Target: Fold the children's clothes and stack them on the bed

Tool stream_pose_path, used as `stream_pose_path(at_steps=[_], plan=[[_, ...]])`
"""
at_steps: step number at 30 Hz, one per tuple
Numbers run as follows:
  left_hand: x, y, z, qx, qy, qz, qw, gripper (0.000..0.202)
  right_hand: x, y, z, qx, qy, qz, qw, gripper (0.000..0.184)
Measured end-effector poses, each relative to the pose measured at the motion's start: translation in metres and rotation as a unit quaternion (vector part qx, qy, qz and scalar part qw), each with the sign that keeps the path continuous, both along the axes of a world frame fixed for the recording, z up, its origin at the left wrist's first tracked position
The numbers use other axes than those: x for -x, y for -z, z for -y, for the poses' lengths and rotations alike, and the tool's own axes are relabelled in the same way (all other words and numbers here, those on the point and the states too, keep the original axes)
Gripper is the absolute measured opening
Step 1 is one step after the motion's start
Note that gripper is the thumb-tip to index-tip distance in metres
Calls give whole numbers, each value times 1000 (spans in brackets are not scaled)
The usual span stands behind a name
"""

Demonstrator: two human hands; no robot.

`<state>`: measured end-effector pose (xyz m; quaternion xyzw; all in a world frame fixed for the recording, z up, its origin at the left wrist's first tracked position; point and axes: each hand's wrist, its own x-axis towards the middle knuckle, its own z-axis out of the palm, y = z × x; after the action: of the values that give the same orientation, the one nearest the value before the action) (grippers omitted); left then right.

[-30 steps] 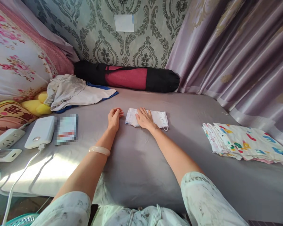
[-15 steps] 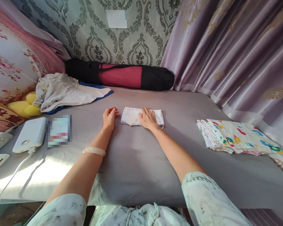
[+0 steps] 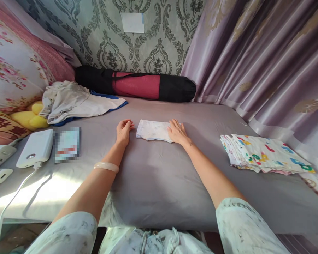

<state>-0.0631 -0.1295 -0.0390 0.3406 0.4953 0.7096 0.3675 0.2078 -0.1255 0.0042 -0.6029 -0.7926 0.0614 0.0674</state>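
A small folded white garment [image 3: 155,130] with a faint print and pale blue edging lies flat on the grey sheet; what kind of clothing it is I cannot tell. My right hand [image 3: 178,131] rests flat on its right end, fingers stretched out and covering that edge. Just off the garment's left end, my left hand [image 3: 124,129] lies on the sheet with its fingers curled in toward the thumb. Nothing shows in it, and it does not touch the cloth.
On the right lies a stack of folded printed clothes [image 3: 270,153]. A crumpled white and blue garment [image 3: 82,106] is at the back left, before a black and red rolled bag [image 3: 136,85]. A white power bank [image 3: 35,148] with a cable and a blurred packet [image 3: 68,144] sit left.
My right hand has slid right across the folded garment, from its middle to its right end, still flat. My left hand has stayed in place with its fingers curled.
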Motion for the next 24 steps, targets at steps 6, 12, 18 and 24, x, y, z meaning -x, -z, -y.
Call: stream_pose_path(at_steps=[6,12,18,24], plan=[[0,-2,0,13,1,-17,1000,27,-6,15,0,15,15,3,1000,59],[-2,-5,3,19,4,-35,999,26,-4,15,0,14,17,-5,1000,58],[-12,-15,13,2,57,-258,965,38,-9,1,5,63,-23,-21,997,74],[-21,-12,15,-27,158,-445,881,62,-10,-3,9,80,-27,-14,996,94]])
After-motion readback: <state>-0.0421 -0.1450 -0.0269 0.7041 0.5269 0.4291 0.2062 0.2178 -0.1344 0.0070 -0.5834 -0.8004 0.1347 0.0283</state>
